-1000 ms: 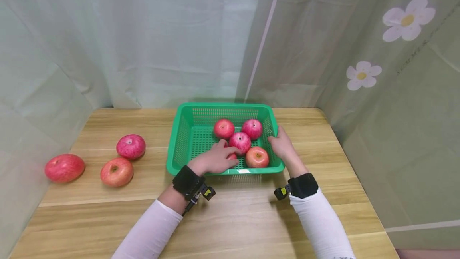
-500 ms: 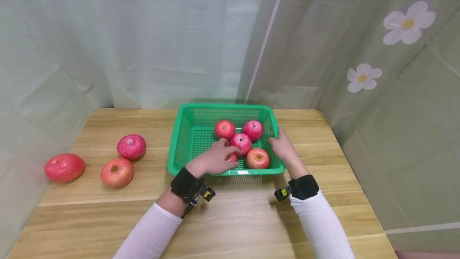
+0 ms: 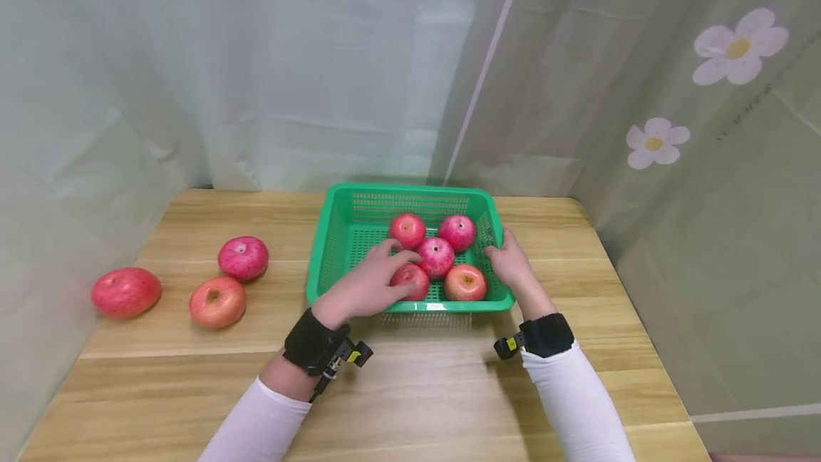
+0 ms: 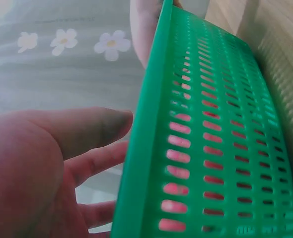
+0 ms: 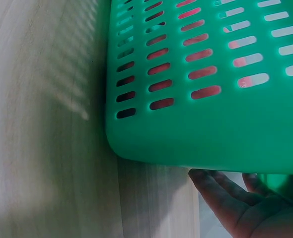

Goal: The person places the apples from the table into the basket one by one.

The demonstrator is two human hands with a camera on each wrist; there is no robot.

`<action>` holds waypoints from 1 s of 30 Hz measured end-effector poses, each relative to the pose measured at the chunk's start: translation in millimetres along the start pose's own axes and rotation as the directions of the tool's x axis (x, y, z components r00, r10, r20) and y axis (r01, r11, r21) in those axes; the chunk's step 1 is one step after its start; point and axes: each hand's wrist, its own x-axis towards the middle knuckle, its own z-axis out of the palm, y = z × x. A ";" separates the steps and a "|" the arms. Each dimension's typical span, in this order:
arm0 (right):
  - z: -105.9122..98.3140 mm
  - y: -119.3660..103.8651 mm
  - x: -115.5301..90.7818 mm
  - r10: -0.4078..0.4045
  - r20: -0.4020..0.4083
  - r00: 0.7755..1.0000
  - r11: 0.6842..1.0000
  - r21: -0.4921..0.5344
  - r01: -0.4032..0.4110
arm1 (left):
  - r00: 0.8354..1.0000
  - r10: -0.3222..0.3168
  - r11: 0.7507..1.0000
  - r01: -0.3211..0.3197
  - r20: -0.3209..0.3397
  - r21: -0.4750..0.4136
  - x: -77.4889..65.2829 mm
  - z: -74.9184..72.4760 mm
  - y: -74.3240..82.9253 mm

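A green plastic basket [image 3: 410,307] with slotted walls stands on the table and holds several red apples. My left hand [image 3: 362,285] reaches over its front rim, fingers spread and loosely bent beside the front-left apple [image 3: 413,281]. Whether a fingertip still touches that apple I cannot tell. In the left wrist view the thumb [image 4: 94,130] is above the basket's rim. At the basket's right end, my right hand [image 3: 513,264] grips the rim, thumb inside and fingers outside. The right wrist view shows those fingers [image 5: 218,193] against the outer wall.
On the table's left lie a pink apple [image 3: 243,257], a paler red apple [image 3: 217,302] and a large red apple [image 3: 126,292] by the curtain. A grey-green curtain [image 3: 346,91] borders the wooden table [image 3: 417,391] at the back and sides.
My left hand has drawn back slightly to the left and its fingers have loosened, uncovering more of the front-left apple. The right hand stays on the rim. The head view has shifted a little.
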 end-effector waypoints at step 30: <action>0.9 0.2 0.3 -0.011 -0.005 1.000 1.000 0.006 0.011 | 0.925 0.034 0.996 -0.062 -0.377 -0.061 -106.5 -43.5 -61.2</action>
